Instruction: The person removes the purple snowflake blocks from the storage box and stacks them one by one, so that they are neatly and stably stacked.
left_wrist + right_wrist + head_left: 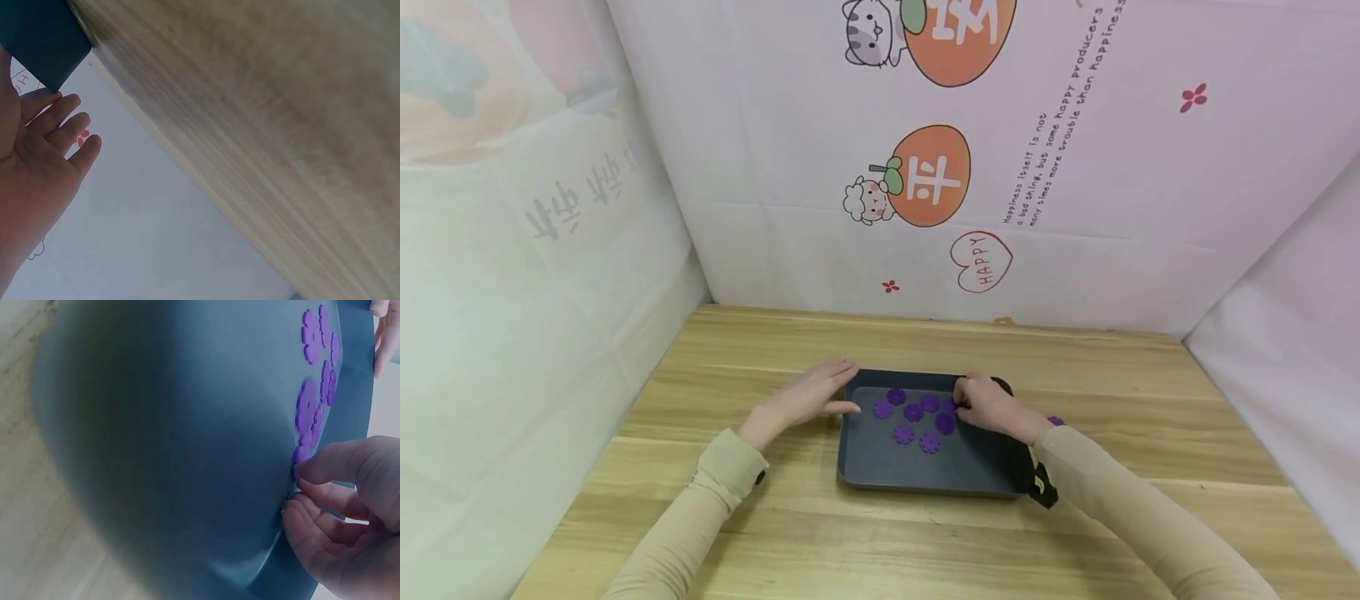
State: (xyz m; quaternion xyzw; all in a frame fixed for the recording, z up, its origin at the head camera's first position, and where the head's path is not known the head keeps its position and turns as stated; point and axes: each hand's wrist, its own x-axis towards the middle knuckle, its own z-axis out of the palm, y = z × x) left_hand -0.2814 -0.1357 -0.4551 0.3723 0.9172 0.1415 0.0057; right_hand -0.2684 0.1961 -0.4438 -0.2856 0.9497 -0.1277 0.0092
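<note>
wooden table (850, 550): under dark tray (917, 475) | loose purple discs (929, 442): flat inside tray | outlying disc (1056, 421): right of tray, partly hidden by forearm (1097, 475) | right hand (996, 408): inside tray's far right part, pinching one purple disc (300, 459) | left hand (808, 396): fingers extended at tray's far left corner | printed cloth (790, 167): beyond tray

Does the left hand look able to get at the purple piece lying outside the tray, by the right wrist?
Probably not: the left hand is at the opposite end of the tray, and the right hand sits between it and that purple piece.
</note>
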